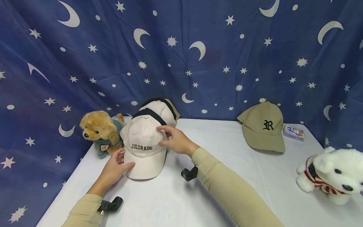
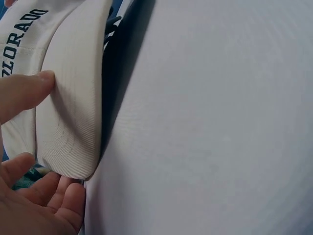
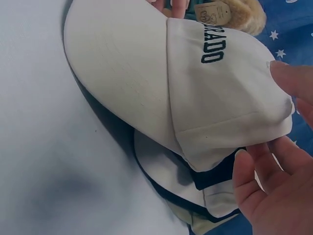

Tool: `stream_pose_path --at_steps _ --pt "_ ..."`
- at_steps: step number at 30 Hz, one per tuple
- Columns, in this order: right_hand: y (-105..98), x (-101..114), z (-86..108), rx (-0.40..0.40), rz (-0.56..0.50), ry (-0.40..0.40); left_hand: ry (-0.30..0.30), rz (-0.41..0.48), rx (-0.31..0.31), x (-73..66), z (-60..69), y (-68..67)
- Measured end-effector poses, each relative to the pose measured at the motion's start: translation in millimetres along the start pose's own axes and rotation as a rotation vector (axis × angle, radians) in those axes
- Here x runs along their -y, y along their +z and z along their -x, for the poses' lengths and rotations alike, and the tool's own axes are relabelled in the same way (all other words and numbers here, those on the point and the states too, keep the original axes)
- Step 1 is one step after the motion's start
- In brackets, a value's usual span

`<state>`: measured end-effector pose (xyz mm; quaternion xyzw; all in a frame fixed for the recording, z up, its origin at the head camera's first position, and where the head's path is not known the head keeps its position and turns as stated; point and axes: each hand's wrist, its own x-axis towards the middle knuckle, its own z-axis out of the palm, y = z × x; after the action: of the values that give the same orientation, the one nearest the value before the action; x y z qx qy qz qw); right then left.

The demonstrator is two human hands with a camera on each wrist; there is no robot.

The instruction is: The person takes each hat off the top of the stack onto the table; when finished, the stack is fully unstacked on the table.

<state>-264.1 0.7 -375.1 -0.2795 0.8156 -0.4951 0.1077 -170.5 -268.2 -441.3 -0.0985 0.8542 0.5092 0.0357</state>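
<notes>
A white cap lettered COLORADO [image 1: 147, 165] leans at the front of a row of caps. My left hand [image 1: 113, 170] holds the side of its brim; the left wrist view shows the thumb on top of the brim [image 2: 73, 112] and curled fingers [image 2: 44, 188] at its edge. On the crown's other side is my right hand [image 1: 180, 142]. In the right wrist view its thumb presses the crown [image 3: 234, 93], and the fingers [image 3: 264, 166] curl at the lower rim. Close behind stand a second white cap [image 1: 161, 108] and dark-edged ones, partly hidden.
A tan plush dog [image 1: 97, 124] in a green vest sits left of the caps. At the right are a khaki cap [image 1: 262, 129] with an R, a small purple packet [image 1: 293, 132] and a white plush dog [image 1: 334, 170]. A starry blue cloth [image 1: 212, 88] hangs behind the white table [image 1: 221, 142].
</notes>
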Motion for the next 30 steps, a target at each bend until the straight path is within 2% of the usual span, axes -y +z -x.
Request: stream_pose_path --at_steps 4,9,16,23,30 --pt "0.9 0.3 2.0 0.003 0.012 -0.007 0.017 0.0 -0.007 -2.2 1.3 1.5" --pt "-0.3 2.5 5.1 -0.006 0.038 -0.049 0.033 -0.052 -0.009 -6.9 4.2 2.0" --pt "-9.9 10.7 13.4 -0.017 0.031 -0.087 0.026 -0.062 0.002 -16.6 12.9 -2.4" --pt "-19.4 18.2 18.2 -0.03 0.016 -0.103 0.072 -0.05 -0.012 -30.7 23.3 -7.8" --pt "-31.5 28.1 23.6 -0.048 -0.013 -0.152 0.129 -0.064 -0.043 -47.3 32.5 -8.5"
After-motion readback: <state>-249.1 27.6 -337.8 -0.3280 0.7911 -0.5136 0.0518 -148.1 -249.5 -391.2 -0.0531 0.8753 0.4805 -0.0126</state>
